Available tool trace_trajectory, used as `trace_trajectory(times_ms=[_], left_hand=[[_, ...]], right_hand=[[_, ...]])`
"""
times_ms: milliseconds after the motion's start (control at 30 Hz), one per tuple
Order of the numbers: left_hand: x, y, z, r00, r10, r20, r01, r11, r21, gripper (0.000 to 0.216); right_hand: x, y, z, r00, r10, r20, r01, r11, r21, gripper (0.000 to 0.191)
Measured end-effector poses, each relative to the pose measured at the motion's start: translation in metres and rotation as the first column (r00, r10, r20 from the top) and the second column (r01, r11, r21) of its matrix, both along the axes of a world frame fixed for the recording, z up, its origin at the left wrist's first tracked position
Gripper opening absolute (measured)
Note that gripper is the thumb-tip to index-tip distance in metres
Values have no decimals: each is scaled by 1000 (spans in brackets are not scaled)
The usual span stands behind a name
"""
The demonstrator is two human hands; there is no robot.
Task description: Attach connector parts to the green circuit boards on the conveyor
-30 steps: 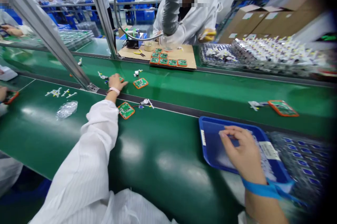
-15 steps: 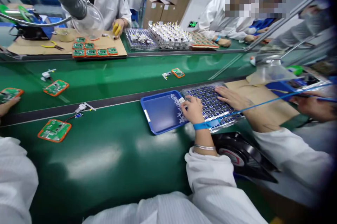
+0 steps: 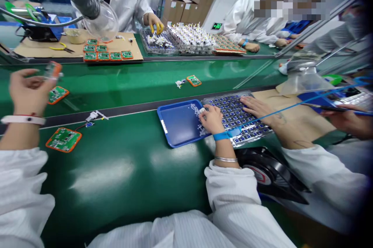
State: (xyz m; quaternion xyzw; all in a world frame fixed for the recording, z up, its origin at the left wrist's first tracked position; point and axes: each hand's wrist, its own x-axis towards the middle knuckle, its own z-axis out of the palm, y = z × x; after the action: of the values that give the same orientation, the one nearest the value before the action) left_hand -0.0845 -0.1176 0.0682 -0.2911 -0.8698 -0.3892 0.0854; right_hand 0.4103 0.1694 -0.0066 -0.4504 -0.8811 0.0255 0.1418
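Observation:
My left hand (image 3: pixel 27 88) is raised above the green belt at the far left, fingers closed on an orange-framed circuit board (image 3: pixel 51 70). My right hand (image 3: pixel 212 119) rests at the right edge of the blue tray (image 3: pixel 177 123), fingers curled over small white parts (image 3: pixel 196 112); what it grips I cannot make out. Beside it lies a clear tray of small blue parts (image 3: pixel 236 114), where a neighbour's hand (image 3: pixel 256 107) lies flat.
Orange-framed boards lie on the belt (image 3: pixel 63 139), (image 3: pixel 57 94), (image 3: pixel 194 81); a white connector with wires (image 3: pixel 93 116) sits on the divider. A black fan (image 3: pixel 268 172) is by my right forearm. People work across the belt beside a cardboard mat with several boards (image 3: pixel 101 54) and parts trays (image 3: pixel 189 38).
The view swung right over the last second. My left hand has lifted a circuit board off the belt into the air. My right hand stays at the blue tray's edge.

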Motion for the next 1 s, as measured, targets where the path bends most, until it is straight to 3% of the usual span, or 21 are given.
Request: trace_trajectory(times_ms=[67,133,233,333,433,500,567,600,667,733,1000], left_hand=[[51,20,-2,989,-140,-44,143,988,62,72],[102,34,-8,939,-336,-69,338,941,11,64],[163,38,-24,797,-603,-37,595,793,-126,57],[195,28,-42,657,-754,8,732,635,-249,57],[212,12,-52,608,-791,71,768,563,-305,58],[220,4,-53,610,-785,104,767,553,-325,60],[228,0,-50,621,-774,122,767,568,-299,59],[231,0,-49,626,-770,126,770,583,-259,52],[234,3,-49,633,-762,137,773,617,-147,31],[234,9,-50,638,-752,166,767,639,-54,16],[228,23,-56,627,-711,318,742,670,37,9]], right_hand=[[3,3,-3,999,41,-21,-41,999,-1,16],[5,7,-5,998,55,-30,-56,998,-5,19],[9,11,-5,999,53,-8,-53,998,-38,21],[7,5,4,999,37,1,-36,997,-67,19],[-15,-24,20,985,128,-116,-134,990,-45,15],[-42,-58,30,909,326,-259,-351,934,-58,14],[-73,-99,33,759,509,-406,-596,795,-115,13],[-88,-118,32,694,549,-466,-675,721,-155,14],[-112,-148,25,642,532,-551,-727,651,-218,14],[-125,-162,15,647,468,-602,-715,645,-268,13],[-125,-157,1,686,398,-609,-677,655,-335,12]])
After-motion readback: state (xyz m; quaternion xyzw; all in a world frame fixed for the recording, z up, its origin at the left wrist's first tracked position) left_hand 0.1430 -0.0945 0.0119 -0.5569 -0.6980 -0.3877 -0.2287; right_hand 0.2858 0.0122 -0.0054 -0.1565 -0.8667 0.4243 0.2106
